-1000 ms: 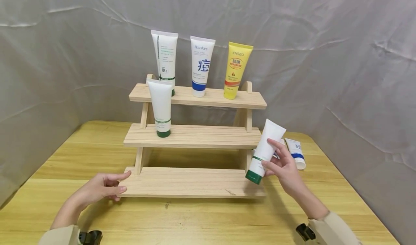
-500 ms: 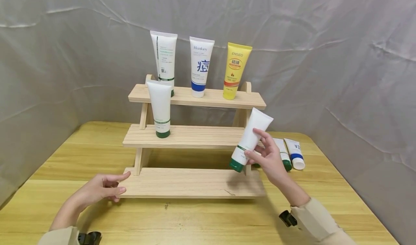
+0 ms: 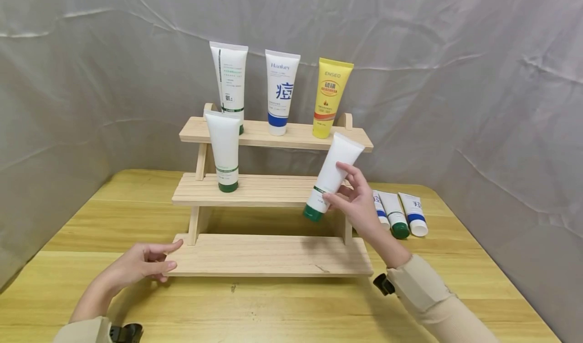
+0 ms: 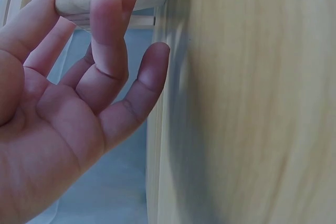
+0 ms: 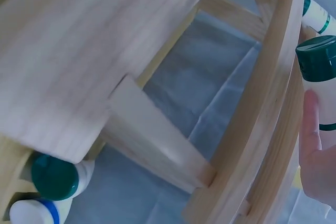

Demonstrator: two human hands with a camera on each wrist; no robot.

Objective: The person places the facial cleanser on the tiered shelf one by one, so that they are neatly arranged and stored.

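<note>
My right hand [image 3: 357, 201] holds a white squeeze tube [image 3: 331, 166] with a green cap, tilted cap-down in front of the right part of the middle shelf. In the right wrist view, its green cap [image 5: 317, 59] shows beside my fingers [image 5: 311, 129]. At the lower left, my left hand [image 3: 132, 267] grips the left end of the bottom shelf [image 3: 268, 256]; the left wrist view has its fingers [image 4: 107, 30] around the board's end. A similar white tube [image 3: 225, 148] stands on the left of the middle shelf [image 3: 273, 188] of the wooden display rack.
Along the top shelf [image 3: 296, 134] stand a white-and-green tube [image 3: 231, 77], a white-and-blue tube [image 3: 281, 92] and a yellow tube [image 3: 331, 97]. On the table right of the rack lie a green-capped tube [image 3: 395, 214] and blue-banded tubes [image 3: 413, 215]. Grey cloth [image 3: 455, 80] hangs behind.
My right hand has carried the white tube left and upward, from beside the bottom shelf to the middle shelf's front. The tubes lying at right are more exposed. My left hand stays put.
</note>
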